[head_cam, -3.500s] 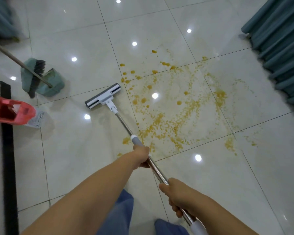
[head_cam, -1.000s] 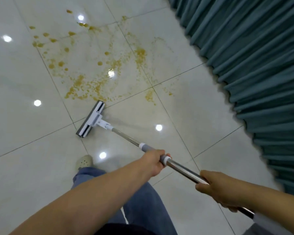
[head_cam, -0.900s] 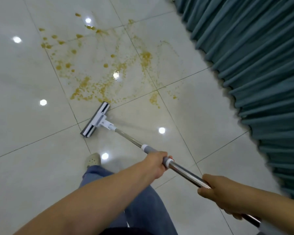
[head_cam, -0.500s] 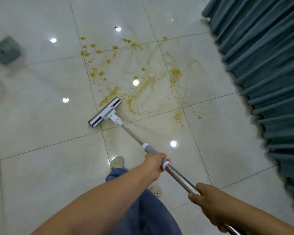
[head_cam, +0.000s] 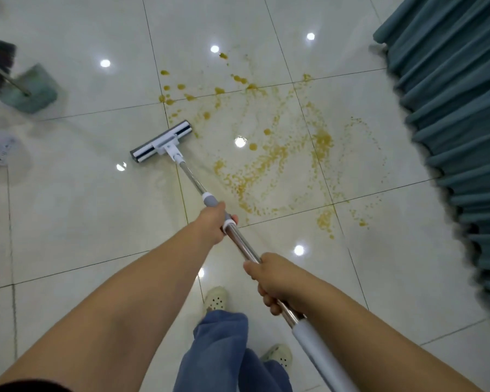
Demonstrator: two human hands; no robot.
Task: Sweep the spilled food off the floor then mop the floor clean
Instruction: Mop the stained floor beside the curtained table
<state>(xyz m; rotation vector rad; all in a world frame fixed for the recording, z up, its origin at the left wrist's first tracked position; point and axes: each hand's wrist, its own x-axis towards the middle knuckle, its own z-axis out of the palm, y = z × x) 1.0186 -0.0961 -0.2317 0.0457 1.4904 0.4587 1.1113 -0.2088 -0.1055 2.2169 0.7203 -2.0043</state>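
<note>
Fingers of left hand and right hand grip the mop pole. Its head rests on the floor, seemingly touching the spill.

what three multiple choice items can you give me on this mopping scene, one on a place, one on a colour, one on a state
1. Where does the mop head sit relative to the yellow spill?
A in its middle
B at its left edge
C beyond its right edge

2. What colour is the curtain?
A red
B white
C teal blue

3. How is the mop pole held?
A both hands grip it
B one hand only grips it
C it lies unheld on the floor

Answers:
1 B, since the head's right end just meets the left spots and most of the spill lies to its right.
2 C, since teal blue folds hang along the right side.
3 A, since the left hand grips the grey collar and the right hand grips the steel nearer the body.
</note>
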